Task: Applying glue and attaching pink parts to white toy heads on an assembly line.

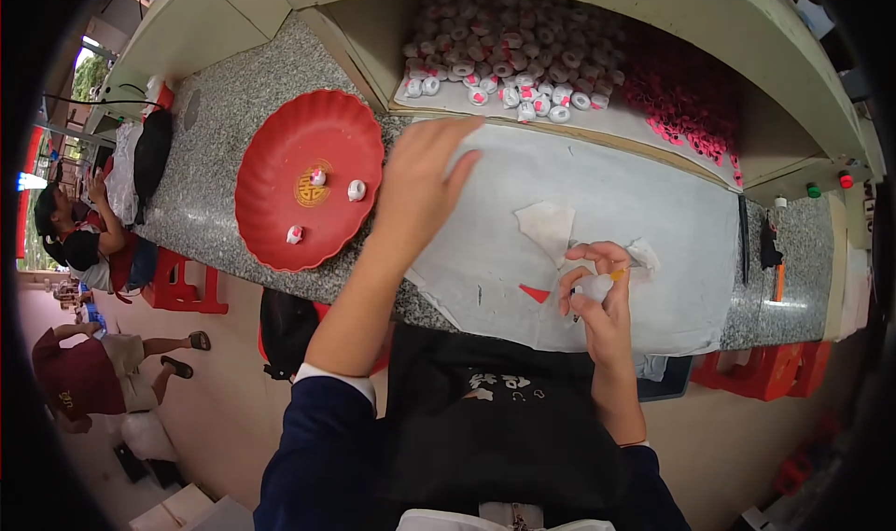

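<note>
My left hand [427,172] is raised over the gap between the red plate and the white sheet. Its thumb stands apart from the fingers, and I see nothing in it. Low over the sheet, my right hand [605,312] has its fingers closed round a small white rounded piece [592,288]. A bit of yellow shows at its fingertips; I cannot make out what it is. Next to this hand lie a pale torn scrap [547,229], a crumpled white scrap [643,255] and a red triangular scrap [534,293].
The scalloped red plate [271,172] bears three small white pieces with pink marks. A white sheet [485,214] covers part of the speckled counter [210,172]. The shelf behind holds many white ring-shaped pieces [523,60] and a pink pile [691,111]. Other people are at the left.
</note>
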A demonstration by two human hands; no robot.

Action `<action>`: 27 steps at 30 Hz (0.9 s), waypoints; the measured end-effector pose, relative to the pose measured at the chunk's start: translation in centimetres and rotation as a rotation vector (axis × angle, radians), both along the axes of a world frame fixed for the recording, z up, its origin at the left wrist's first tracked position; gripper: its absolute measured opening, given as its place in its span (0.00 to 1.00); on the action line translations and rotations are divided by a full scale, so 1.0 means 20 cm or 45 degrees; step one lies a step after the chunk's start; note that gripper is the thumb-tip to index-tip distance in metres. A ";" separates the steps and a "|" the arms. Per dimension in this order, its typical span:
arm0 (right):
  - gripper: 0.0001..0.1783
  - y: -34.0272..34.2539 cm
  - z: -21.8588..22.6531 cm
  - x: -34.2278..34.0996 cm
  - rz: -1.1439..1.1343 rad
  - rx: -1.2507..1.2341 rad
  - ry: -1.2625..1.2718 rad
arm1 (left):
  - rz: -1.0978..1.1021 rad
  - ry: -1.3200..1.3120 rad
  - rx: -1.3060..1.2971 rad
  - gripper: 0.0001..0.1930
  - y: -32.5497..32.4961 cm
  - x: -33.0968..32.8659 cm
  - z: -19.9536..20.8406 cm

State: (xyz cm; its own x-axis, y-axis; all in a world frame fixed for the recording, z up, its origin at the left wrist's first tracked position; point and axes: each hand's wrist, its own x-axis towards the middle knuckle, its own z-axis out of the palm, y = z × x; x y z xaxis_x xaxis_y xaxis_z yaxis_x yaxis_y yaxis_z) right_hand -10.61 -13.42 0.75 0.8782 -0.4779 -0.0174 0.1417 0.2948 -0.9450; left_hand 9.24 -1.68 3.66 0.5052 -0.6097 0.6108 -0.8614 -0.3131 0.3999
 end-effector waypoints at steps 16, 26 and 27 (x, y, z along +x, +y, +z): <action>0.18 -0.08 0.08 -0.11 -0.078 -0.160 0.086 | -0.304 1.305 -0.414 0.08 -0.14 -0.09 -0.12; 0.16 -0.04 0.16 -0.09 -0.588 0.092 -0.279 | -0.671 2.044 -0.987 0.15 0.06 -0.50 -0.14; 0.16 -0.03 0.14 -0.10 -0.571 -0.122 -0.297 | -0.672 2.046 -0.998 0.15 0.06 -0.51 -0.14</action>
